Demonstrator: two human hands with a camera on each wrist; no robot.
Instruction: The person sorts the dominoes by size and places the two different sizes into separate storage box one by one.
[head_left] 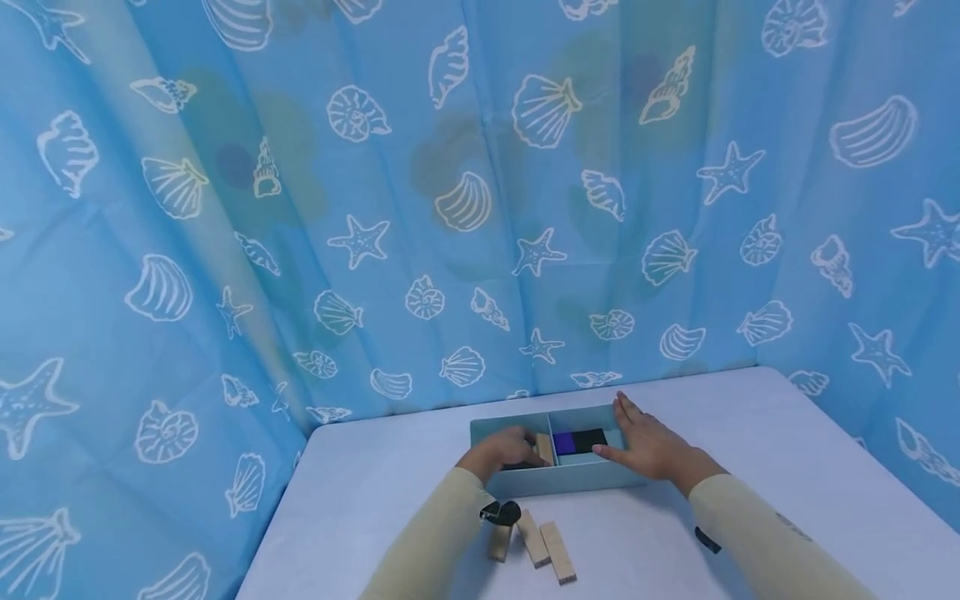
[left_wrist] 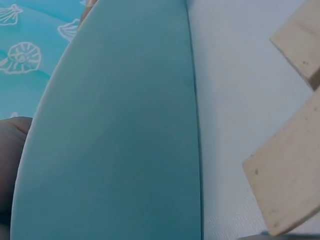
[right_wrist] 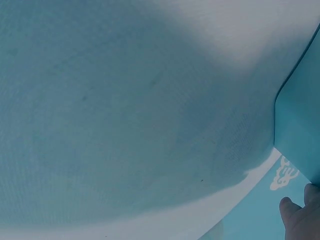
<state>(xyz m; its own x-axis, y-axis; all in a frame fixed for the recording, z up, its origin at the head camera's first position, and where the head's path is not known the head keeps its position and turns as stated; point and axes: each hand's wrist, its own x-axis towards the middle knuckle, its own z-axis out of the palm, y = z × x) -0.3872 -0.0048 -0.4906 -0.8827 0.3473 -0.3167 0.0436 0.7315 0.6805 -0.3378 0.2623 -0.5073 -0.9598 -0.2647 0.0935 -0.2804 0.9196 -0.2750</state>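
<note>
A pale teal box [head_left: 577, 479] with a divider stands on the table; its outer wall [left_wrist: 115, 125] fills much of the left wrist view. My left hand [head_left: 506, 450] reaches into the left compartment, its fingers curled at a light wooden block [head_left: 544, 448] beside the divider. Part of that grip is hidden. Across the box's right end rests my right hand [head_left: 651, 442], fingers straight and thumb spread over the right compartment. The thumb tip is close to a black piece [head_left: 590, 441], which lies against a purple piece [head_left: 564, 442] in that compartment.
In front of the box lie several loose wooden blocks, including one block [head_left: 557, 552] on the right and another [head_left: 533, 540] beside it. A third block [head_left: 499, 542] is partly under the left wrist strap. A blue shell-print curtain [head_left: 487, 250] hangs behind the white table [head_left: 360, 500].
</note>
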